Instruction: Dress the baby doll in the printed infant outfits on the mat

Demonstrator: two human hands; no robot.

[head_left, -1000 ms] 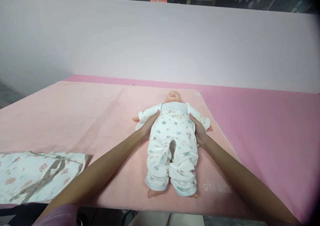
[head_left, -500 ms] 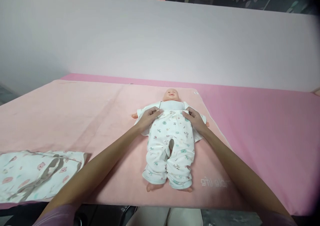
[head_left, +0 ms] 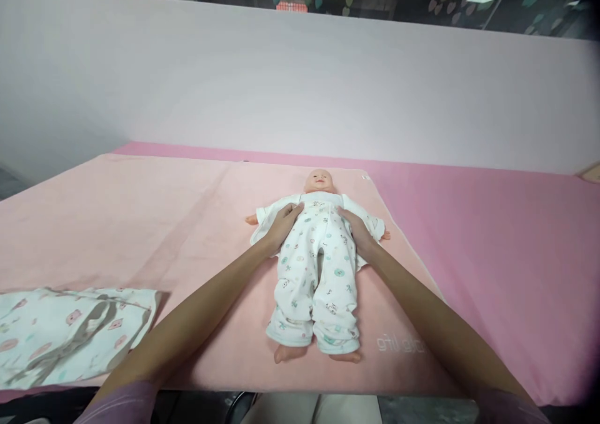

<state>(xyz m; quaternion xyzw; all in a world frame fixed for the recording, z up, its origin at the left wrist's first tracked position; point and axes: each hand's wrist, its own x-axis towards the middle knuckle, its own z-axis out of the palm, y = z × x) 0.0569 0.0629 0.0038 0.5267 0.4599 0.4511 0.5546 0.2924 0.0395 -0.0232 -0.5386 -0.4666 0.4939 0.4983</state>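
A baby doll [head_left: 320,181] lies on its back on a peach mat, head away from me, arms spread. It wears a white top [head_left: 370,219] and white patterned trousers [head_left: 323,249] pulled up high on its torso, with its feet showing below the cuffs. My left hand [head_left: 284,224] rests along the left side of the trousers near the waistband, fingers together. On the opposite side, my right hand [head_left: 359,229] lies against the trousers' upper edge. Whether either hand pinches cloth is hard to make out, as the fingertips are partly hidden.
Folded white printed cloth [head_left: 75,330] with grey ties lies at the front left of the peach mat [head_left: 154,205]. Pink surface [head_left: 497,242] shows at the right. A pale wall [head_left: 300,86] stands behind.
Both hands have shifted from the waistband's front to the sides of the trousers. The trouser legs look narrower at the top, and the doll's right-side sleeve is more exposed.
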